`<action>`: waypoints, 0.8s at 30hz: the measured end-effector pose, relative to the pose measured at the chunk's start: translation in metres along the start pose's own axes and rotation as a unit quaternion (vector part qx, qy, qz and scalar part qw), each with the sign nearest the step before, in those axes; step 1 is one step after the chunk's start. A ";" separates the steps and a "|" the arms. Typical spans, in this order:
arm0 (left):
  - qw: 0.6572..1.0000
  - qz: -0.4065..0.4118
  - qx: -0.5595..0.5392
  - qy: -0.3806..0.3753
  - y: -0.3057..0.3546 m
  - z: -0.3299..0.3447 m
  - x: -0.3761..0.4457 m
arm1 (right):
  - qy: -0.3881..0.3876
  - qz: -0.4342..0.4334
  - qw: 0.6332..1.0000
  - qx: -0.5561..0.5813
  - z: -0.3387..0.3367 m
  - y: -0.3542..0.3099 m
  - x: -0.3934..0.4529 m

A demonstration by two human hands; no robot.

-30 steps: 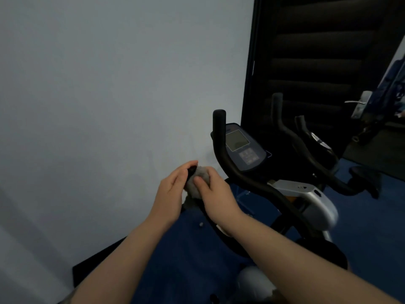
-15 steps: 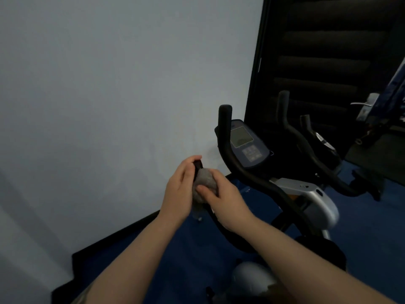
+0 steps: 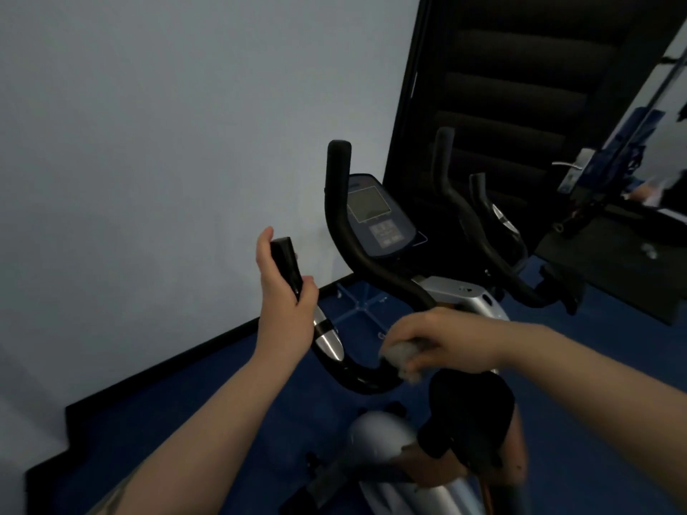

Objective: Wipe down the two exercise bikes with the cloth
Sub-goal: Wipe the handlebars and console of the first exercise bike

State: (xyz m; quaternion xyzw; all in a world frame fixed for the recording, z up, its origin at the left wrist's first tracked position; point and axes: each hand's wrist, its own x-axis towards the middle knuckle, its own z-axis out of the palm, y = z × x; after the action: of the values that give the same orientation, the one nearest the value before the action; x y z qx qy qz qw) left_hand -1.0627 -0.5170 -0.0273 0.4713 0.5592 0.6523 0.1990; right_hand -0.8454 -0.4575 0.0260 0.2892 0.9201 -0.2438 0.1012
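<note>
Left hand point(image 3: 286, 306) grips handlebar point(image 3: 366, 381) end; right hand point(image 3: 442, 341) clutches cloth point(image 3: 399, 356) against it. Risk: bunched cloth skips surface.

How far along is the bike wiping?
Nothing shows as finished. In hand: the right hand rubs the cloth along the near bike's handlebar, while the left hand holds its left grip. The far bike looks untouched.
</note>
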 end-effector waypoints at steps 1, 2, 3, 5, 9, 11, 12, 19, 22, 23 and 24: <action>1.000 0.002 0.001 0.000 0.000 0.001 0.000 | 0.005 0.008 1.000 -0.007 -0.002 0.004 -0.003; 1.000 0.002 0.002 0.001 0.000 0.001 0.000 | 0.012 0.012 1.000 -0.008 0.000 0.005 -0.004; 1.000 0.002 0.003 0.004 0.000 0.002 0.000 | 0.018 0.009 1.000 -0.003 0.003 0.002 -0.003; 1.000 0.002 0.008 0.013 -0.001 0.004 0.000 | 0.026 -0.012 0.999 0.025 0.010 -0.007 0.000; 1.000 0.004 0.013 0.011 -0.002 0.002 0.000 | 0.013 -0.050 0.998 -0.023 0.003 0.000 -0.005; 1.000 0.002 0.017 0.008 -0.002 0.001 0.001 | 0.020 -0.050 0.997 -0.052 -0.001 0.011 -0.010; 1.000 0.000 0.020 0.012 -0.002 0.001 0.001 | 0.032 -0.052 0.997 -0.054 0.002 0.013 -0.011; 0.998 -0.003 0.035 0.059 0.001 0.010 -0.003 | 0.017 -0.052 0.998 -0.010 0.003 0.015 -0.002; 0.997 -0.005 0.039 0.067 0.004 0.007 -0.004 | 0.001 -0.056 0.997 -0.044 -0.003 0.015 -0.003; 0.997 -0.007 0.039 0.071 0.005 0.006 -0.005 | 0.007 -0.058 0.997 -0.048 -0.002 0.013 -0.004; 0.996 -0.007 0.039 0.074 0.007 0.006 -0.006 | 0.017 -0.060 0.997 -0.037 0.000 0.010 -0.004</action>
State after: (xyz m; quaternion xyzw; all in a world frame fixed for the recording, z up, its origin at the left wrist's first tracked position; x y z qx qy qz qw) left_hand -1.0529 -0.5202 -0.0238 0.4250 0.6008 0.6618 0.1430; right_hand -0.8365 -0.4521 0.0237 0.2337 0.9458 -0.2104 0.0809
